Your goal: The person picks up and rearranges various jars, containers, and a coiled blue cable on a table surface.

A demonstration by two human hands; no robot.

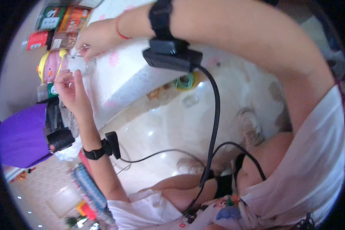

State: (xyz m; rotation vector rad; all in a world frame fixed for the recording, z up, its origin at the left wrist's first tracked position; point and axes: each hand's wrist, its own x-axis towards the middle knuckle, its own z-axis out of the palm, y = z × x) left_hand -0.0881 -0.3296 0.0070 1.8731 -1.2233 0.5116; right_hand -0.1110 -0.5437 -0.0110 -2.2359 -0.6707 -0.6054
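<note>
My right hand (pixel 97 40) reaches across the tabletop (pixel 128 78) at the upper left, its fingers pinched together around something small and pale that I cannot make out. Just below it, my left hand (pixel 71 90) is raised with the thumb apart from the loosely bent fingers; nothing shows between them. A blurred, see-through container (pixel 78 66) seems to stand between the two hands. Beside them is a pink figure (pixel 50 66) with a yellow cap and an orange beak. Both wrists wear black straps with small black devices.
Packaged jars, one with a red label (pixel 37 40) and one with an orange label (pixel 73 19), line the table's far side. A purple cloth-like thing (pixel 23 134) lies at the left. Black cables (pixel 217 103) hang across the view. A green and yellow round thing (pixel 186 81) sits below the table edge.
</note>
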